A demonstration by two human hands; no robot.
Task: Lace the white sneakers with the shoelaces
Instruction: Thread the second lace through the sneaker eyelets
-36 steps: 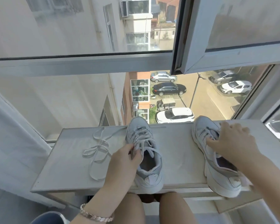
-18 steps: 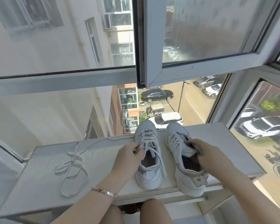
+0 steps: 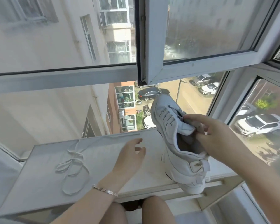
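Head view: looking down across a pale counter (image 3: 39, 188) set against a window, so let's take it from the closest thing out.
Knees (image 3: 157, 210): bare, right at the bottom of the shot, tucked under the counter's near lip.
Bracelet (image 3: 105, 191): silvery links on the left wrist, just over the counter's near edge.
Left hand (image 3: 129, 156): palm down above the middle of the counter, grip wide, fingers loose and spread, holding nothing. It sits between lace and sneaker and touches neither.
Lace (image 3: 72, 167): white, lying flat on the left half of the counter in loose loops, one end trailing toward the far edge, well apart from the sneaker.
Sneaker (image 3: 174, 131): white, on the right and tipped steeply. The toe points up and away toward the glass, and the heel is low at the counter's near right edge. Whether the heel rests on the counter, I can't tell. Eyelets show along the flap.
Right hand (image 3: 217, 136): grip closed on the sneaker, thumb on top of the tongue, fingers down inside the opening.
Sash (image 3: 153, 46): white frame of an open window, its lower corner hanging above and beyond the toe.
Dark car (image 3: 152, 94): parked far below, just left of the toe.
White car (image 3: 259, 125): far below too, seen through the right pane, beyond the right arm.
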